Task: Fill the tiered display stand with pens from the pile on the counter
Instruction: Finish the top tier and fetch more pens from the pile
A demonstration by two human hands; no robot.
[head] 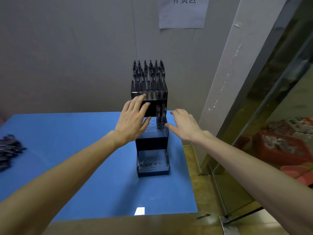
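Note:
A black tiered display stand [152, 143] stands on the blue counter mat [84, 167], near its right edge. Several dark pens [149, 73] fill the top tier. A few pens [160, 116] stand at the right of the middle tier, whose other holes are bare. The bottom tier [152, 162] holds no pens. My left hand [132, 121] reaches the stand's left side with straight, spread fingers over the middle tier. My right hand [184, 124] hovers open beside the stand's right side. Neither hand holds a pen. The pile of dark pens [8, 151] lies at the mat's left edge.
A grey wall rises close behind the stand, with a paper sign [183, 12] on it. A glass and metal door frame [254, 116] runs down the right. Red packaged goods [284, 146] lie behind the glass. The brown counter edge [118, 224] is nearest me.

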